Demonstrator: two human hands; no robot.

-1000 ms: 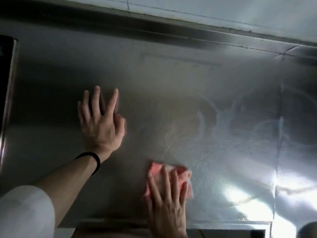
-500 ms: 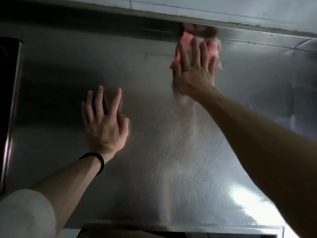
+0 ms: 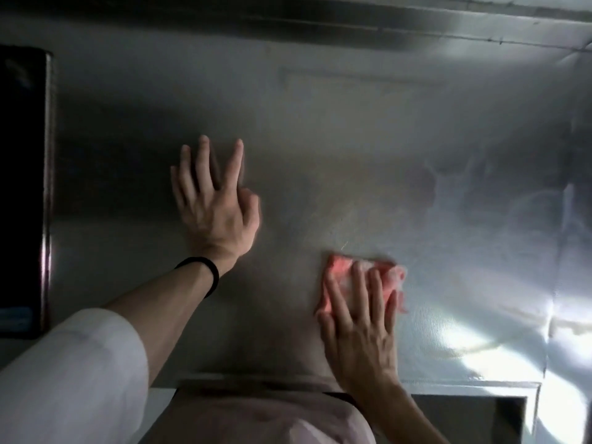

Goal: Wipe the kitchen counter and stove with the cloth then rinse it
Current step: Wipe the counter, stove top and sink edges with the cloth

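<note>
A pink cloth (image 3: 339,270) lies flat on the stainless steel counter (image 3: 352,139), close to its front edge. My right hand (image 3: 362,325) presses down on the cloth with the fingers spread over it. My left hand (image 3: 214,200) rests flat on the bare counter to the left, fingers apart, holding nothing; a black band circles its wrist. Wet wipe streaks show on the metal at the right.
A dark stove edge (image 3: 22,187) with a metal rim runs along the left side. A raised metal ledge (image 3: 320,27) borders the counter at the back. A counter seam (image 3: 557,251) runs front to back on the right. Bright glare lies at the front right.
My right hand has pulled the cloth from the counter's back edge down to the front edge. My left hand has stayed flat in the same place.
</note>
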